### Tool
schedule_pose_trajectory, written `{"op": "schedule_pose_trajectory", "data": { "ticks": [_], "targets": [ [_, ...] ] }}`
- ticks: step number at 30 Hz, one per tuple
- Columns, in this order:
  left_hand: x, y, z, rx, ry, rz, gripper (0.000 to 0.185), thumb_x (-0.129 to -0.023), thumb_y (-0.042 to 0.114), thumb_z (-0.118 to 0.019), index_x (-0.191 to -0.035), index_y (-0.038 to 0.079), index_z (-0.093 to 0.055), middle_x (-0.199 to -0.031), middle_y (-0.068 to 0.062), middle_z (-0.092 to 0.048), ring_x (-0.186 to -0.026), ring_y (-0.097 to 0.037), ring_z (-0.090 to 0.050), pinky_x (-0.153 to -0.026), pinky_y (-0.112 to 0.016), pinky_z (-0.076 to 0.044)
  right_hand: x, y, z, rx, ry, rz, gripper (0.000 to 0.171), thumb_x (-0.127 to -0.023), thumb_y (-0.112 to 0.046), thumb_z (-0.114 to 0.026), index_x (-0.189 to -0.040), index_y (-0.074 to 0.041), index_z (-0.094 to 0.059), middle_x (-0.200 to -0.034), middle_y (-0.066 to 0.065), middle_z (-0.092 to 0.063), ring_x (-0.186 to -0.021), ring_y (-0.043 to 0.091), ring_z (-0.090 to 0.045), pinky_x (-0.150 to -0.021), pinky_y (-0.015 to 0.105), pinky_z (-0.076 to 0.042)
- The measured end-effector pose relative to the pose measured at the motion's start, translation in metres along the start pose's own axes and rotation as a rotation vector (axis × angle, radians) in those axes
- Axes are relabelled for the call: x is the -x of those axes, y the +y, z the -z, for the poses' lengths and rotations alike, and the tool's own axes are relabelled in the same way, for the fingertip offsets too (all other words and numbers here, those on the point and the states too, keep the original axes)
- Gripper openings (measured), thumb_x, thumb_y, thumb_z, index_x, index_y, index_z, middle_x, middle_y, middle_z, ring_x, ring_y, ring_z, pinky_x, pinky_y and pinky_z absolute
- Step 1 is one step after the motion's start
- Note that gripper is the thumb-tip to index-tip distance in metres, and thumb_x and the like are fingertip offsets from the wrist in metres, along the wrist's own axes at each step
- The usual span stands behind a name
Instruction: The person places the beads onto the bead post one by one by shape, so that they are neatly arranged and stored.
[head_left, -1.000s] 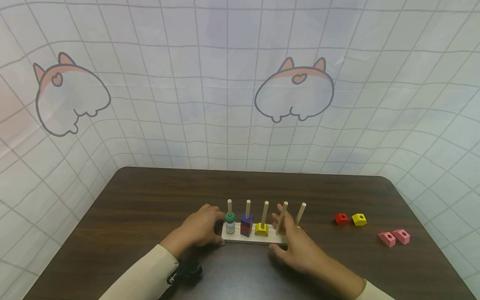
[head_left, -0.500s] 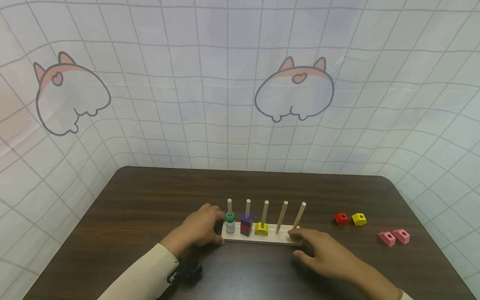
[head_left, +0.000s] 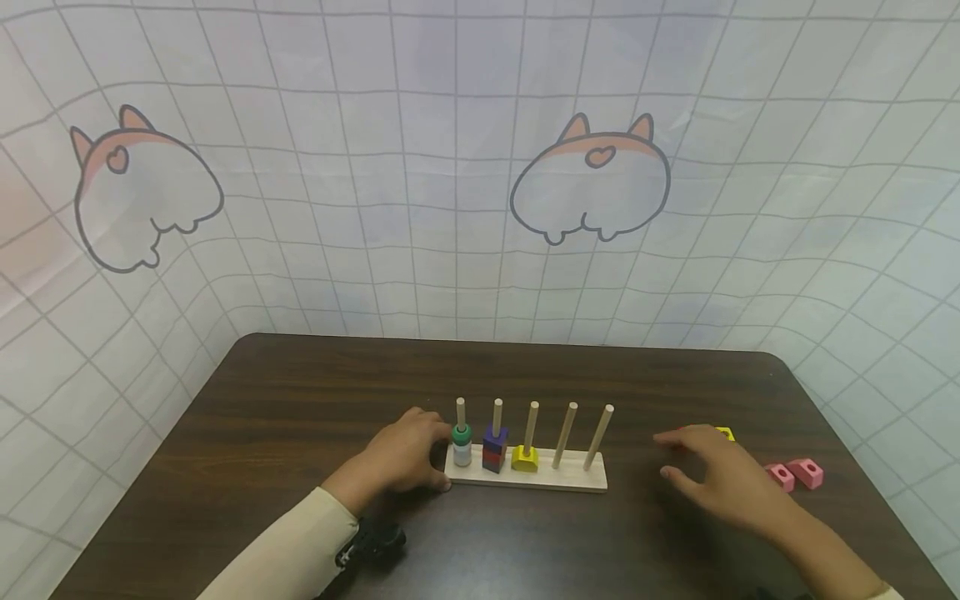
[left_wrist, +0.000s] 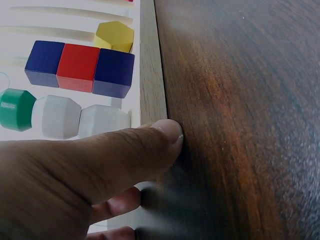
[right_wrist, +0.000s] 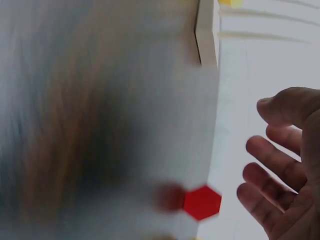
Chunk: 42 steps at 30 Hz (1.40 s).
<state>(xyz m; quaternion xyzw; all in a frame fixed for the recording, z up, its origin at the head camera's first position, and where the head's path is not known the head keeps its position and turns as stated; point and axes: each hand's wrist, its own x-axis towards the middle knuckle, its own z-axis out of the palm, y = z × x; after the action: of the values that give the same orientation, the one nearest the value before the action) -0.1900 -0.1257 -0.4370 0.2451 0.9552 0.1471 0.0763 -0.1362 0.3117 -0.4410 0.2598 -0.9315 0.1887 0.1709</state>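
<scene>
A wooden peg board [head_left: 592,478] with several upright pegs stands mid-table. My left hand [head_left: 405,452] grips its left end, the thumb [left_wrist: 155,137] at the front edge and the other fingers round behind. The first peg bears a green bead [left_wrist: 16,110] above white ones [left_wrist: 60,117]. Beside it, a red block [left_wrist: 78,67] sits between two blue-purple blocks, and the third peg holds a yellow block [head_left: 525,459]. Out to the right, my right hand [head_left: 731,475] holds nothing, fingers loosely bent above a loose red block [right_wrist: 202,202], which it mostly hides in the head view.
A loose yellow block [head_left: 725,433] shows just past my right hand, partly hidden. Two pink blocks [head_left: 807,473] lie farther right on the dark wooden table [head_left: 337,375]. A black device [head_left: 375,542] is strapped at my left wrist. A grid-patterned curtain [head_left: 420,208] hangs behind.
My right hand has moved from the board's right-hand pegs out rightward to the loose red and yellow blocks. The left hand and the board have stayed in place.
</scene>
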Motion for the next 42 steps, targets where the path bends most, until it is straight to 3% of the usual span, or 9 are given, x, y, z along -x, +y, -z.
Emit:
{"op": "schedule_pose_trajectory", "data": {
  "ticks": [2,4,10,18,25,34,42],
  "targets": [
    [0.0,0.0,0.0,-0.001,-0.002,0.001,0.058,-0.069,0.035,-0.095,-0.12,0.017,-0.074,-0.12,-0.003,-0.065,-0.124,-0.03,-0.053,-0.088,-0.054,-0.054,0.0,0.01,0.004,0.018,0.037,0.008,0.045,-0.073,-0.008,-0.09,-0.115,-0.01,-0.072,-0.107,-0.003,-0.069,-0.099,0.019,-0.062,-0.083,0.032,-0.05],
    [0.0,0.001,0.0,-0.001,-0.003,0.003,0.058,-0.069,0.034,-0.096,-0.12,0.018,-0.074,-0.12,-0.002,-0.065,-0.124,-0.029,-0.053,-0.088,-0.054,-0.054,0.0,0.02,0.008,0.024,0.035,-0.005,0.046,-0.073,-0.007,-0.09,-0.115,-0.009,-0.072,-0.108,0.0,-0.069,-0.104,0.024,-0.06,-0.087,0.036,-0.048],
    [0.0,0.001,-0.001,0.003,-0.001,0.0,0.057,-0.068,0.034,-0.096,-0.119,0.017,-0.075,-0.119,-0.002,-0.065,-0.122,-0.029,-0.054,-0.087,-0.054,-0.054,-0.002,0.039,0.014,0.03,-0.028,-0.068,0.043,-0.077,-0.007,-0.087,-0.117,-0.004,-0.071,-0.117,0.015,-0.071,-0.114,0.042,-0.057,-0.092,0.062,-0.046],
    [0.001,0.001,-0.001,0.003,-0.001,0.008,0.054,-0.069,0.035,-0.095,-0.116,0.018,-0.075,-0.118,-0.002,-0.064,-0.12,-0.028,-0.054,-0.086,-0.053,-0.054,-0.005,0.053,0.012,0.074,-0.085,-0.066,0.041,-0.075,-0.007,-0.089,-0.112,-0.003,-0.073,-0.111,0.015,-0.073,-0.108,0.044,-0.061,-0.093,0.062,-0.047],
    [0.001,0.001,0.0,0.002,0.003,-0.006,0.054,-0.069,0.034,-0.095,-0.115,0.017,-0.075,-0.116,-0.001,-0.064,-0.118,-0.028,-0.055,-0.085,-0.052,-0.055,-0.008,0.055,0.011,0.097,-0.165,-0.124,0.037,-0.079,-0.005,-0.085,-0.114,-0.006,-0.074,-0.107,0.011,-0.073,-0.107,0.042,-0.062,-0.091,0.062,-0.049],
    [0.0,0.0,0.001,-0.014,-0.005,-0.01,0.053,-0.069,0.035,-0.095,-0.114,0.016,-0.075,-0.116,-0.001,-0.065,-0.121,-0.029,-0.054,-0.085,-0.053,-0.055,-0.015,0.055,0.006,0.14,-0.165,-0.117,0.032,-0.079,-0.011,-0.087,-0.108,-0.009,-0.075,-0.101,0.006,-0.074,-0.105,0.04,-0.063,-0.089,0.061,-0.05],
    [0.001,0.001,0.001,-0.012,-0.009,0.002,0.055,-0.07,0.036,-0.095,-0.116,0.016,-0.074,-0.121,-0.003,-0.064,-0.124,-0.03,-0.053,-0.087,-0.055,-0.054,-0.023,0.045,0.001,0.093,-0.126,-0.095,0.027,-0.078,-0.012,-0.087,-0.103,-0.012,-0.076,-0.099,0.003,-0.073,-0.098,0.034,-0.066,-0.084,0.056,-0.053]
  ]
}}
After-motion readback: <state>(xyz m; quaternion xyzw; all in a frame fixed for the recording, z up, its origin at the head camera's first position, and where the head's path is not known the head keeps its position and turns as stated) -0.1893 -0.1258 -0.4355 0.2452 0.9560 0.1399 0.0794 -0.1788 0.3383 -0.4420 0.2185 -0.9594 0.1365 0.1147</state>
